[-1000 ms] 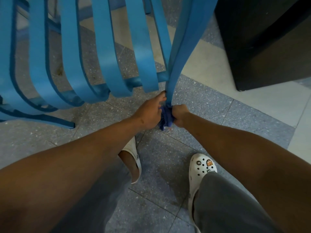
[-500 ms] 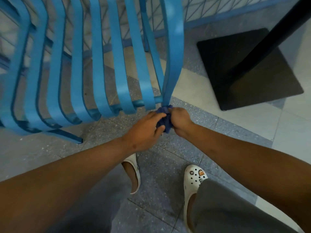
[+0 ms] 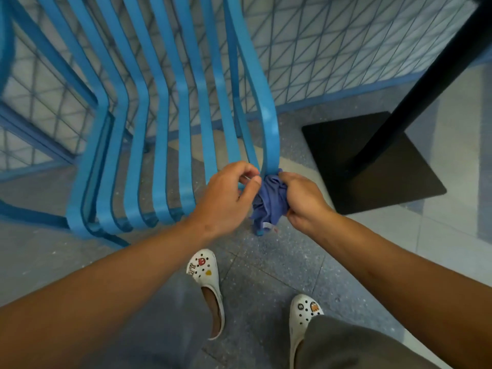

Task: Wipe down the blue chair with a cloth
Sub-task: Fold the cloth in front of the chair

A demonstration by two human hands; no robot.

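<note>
Cloth (image 3: pixel 269 201) sits bunched at the front end of the rightmost slat (image 3: pixel 269 129) of the blue chair (image 3: pixel 159 145), and that is where I have both hands working. My right hand (image 3: pixel 302 199) has its fingers curled round the wad, pressing it against the slat's lower tip. My left hand (image 3: pixel 226 198) pinches the cloth's near edge between thumb and fingertips, just beside the same slat. A loose tail of fabric hangs below towards the speckled floor (image 3: pixel 266 262). How much of the chair is already wiped I cannot read from the surface; no slat looks wet or streaked. Judging by where I stand, I am at the outer right edge, so the other seat slats, the backrest and the frame beneath may remain. A black table base (image 3: pixel 372 166) stands near on the right, apart from the chair
</note>
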